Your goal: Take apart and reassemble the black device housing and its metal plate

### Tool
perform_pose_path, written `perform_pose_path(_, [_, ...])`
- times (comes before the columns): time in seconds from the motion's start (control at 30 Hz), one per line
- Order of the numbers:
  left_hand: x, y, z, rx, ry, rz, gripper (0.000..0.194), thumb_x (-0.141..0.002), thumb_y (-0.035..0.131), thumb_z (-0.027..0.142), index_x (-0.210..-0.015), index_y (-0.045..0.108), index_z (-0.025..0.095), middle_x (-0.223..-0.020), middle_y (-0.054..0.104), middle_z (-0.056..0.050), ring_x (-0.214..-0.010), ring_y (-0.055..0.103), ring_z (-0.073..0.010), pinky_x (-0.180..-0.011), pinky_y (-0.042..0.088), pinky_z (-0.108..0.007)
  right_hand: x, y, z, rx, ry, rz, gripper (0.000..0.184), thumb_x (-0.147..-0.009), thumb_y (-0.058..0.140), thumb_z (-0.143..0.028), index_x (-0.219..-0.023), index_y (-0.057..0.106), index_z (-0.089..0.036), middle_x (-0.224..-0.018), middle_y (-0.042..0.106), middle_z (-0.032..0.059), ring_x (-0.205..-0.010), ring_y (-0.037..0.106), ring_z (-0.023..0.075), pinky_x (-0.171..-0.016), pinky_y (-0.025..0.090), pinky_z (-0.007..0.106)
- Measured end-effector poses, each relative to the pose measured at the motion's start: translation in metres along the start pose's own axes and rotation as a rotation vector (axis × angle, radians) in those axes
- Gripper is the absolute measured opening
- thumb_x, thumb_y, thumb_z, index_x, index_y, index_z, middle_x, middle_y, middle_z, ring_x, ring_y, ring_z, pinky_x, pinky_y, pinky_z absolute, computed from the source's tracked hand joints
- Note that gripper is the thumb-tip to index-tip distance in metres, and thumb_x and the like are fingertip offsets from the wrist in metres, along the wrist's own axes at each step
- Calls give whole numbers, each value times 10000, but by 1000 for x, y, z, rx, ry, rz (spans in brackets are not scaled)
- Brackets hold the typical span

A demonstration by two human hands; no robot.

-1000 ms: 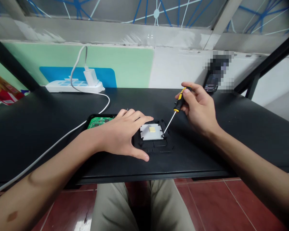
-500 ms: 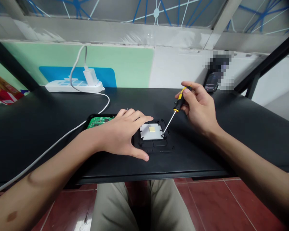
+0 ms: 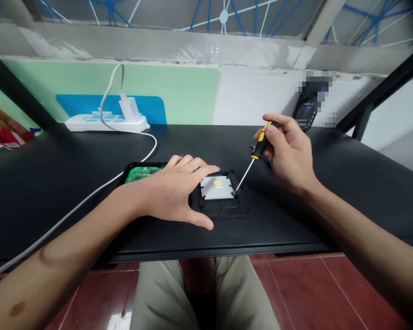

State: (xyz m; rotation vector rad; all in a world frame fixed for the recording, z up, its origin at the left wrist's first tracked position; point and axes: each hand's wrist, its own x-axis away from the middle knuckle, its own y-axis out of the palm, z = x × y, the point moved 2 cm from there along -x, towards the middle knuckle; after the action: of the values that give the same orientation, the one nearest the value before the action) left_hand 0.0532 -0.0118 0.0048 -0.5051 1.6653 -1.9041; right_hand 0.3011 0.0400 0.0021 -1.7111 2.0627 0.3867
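Note:
My right hand point(image 3: 291, 149) grips the handle of a yellow-and-black screwdriver point(image 3: 261, 141), which slants down to the left. Its tip meets the lower right corner of a white plate point(image 3: 211, 192) with a small cream square pad point(image 3: 218, 184) on it. That plate sits in a black plastic cover point(image 3: 227, 211) lying on the table. My left hand point(image 3: 182, 192) spreads over the left side of the cover, fingers apart, thumb toward the front edge. Under and behind this hand lies a black housing with a green circuit board point(image 3: 142, 173), partly hidden.
A white power strip point(image 3: 106, 123) with a plugged-in charger point(image 3: 129, 109) stands at the back left of the black table point(image 3: 282, 233). Its white cable point(image 3: 75, 208) runs across the left side. A phone point(image 3: 306, 113), partly blurred out, leans on the wall. A red-orange packet point(image 3: 7, 128) lies far left.
My right hand and the screwdriver have shifted slightly to the right, the tip staying at the plate's lower right corner. My left hand has hardly moved.

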Motion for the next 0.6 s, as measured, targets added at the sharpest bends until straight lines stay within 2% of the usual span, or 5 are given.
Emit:
perform_pose_path(0.4, [0, 1, -1, 1, 16, 16, 1029, -744, 744, 755, -1524, 353, 210, -1427, 524, -116, -1263, 470, -326, -1055, 286, -400, -2, -2, 3, -70, -10, 18, 193, -908, 665, -343, -1085, 681, -269, -792, 659, 6, -639, 580, 121, -490, 485, 235])
perform_pose_path(0.6, [0, 1, -2, 7, 17, 16, 1037, -742, 749, 749, -1526, 348, 202, -1427, 522, -117, -1274, 468, -324, -1065, 283, -397, 0, 0, 2, -105, -11, 26, 220, -899, 664, -359, -1093, 695, -260, -802, 680, 22, -637, 577, 137, -492, 459, 261])
